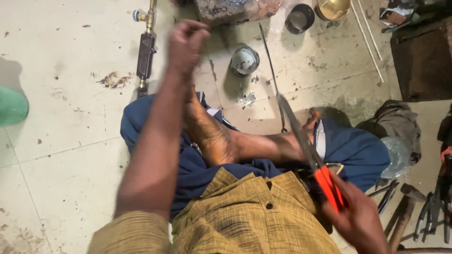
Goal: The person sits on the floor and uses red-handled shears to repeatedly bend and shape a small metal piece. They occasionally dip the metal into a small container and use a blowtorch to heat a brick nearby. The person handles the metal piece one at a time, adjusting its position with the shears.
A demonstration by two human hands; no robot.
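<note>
I sit cross-legged on a tiled floor in blue trousers and a mustard shirt. My right hand (359,217) at the lower right grips the red handles of long metal snips (306,143), whose blades point up over my leg. My left hand (186,43) is raised at the upper middle, fingers curled into a loose fist; I cannot make out anything in it. It hovers near a gas torch (146,49) lying on the floor. A thin metal rod (269,61) runs from near the snips toward the top.
A small round metal piece (245,60) lies on the tiles ahead, with a dark cup (300,19) and a brass bowl (333,8) beyond. Hammers and hand tools (414,211) lie at the lower right. A green object (12,107) sits at the left edge.
</note>
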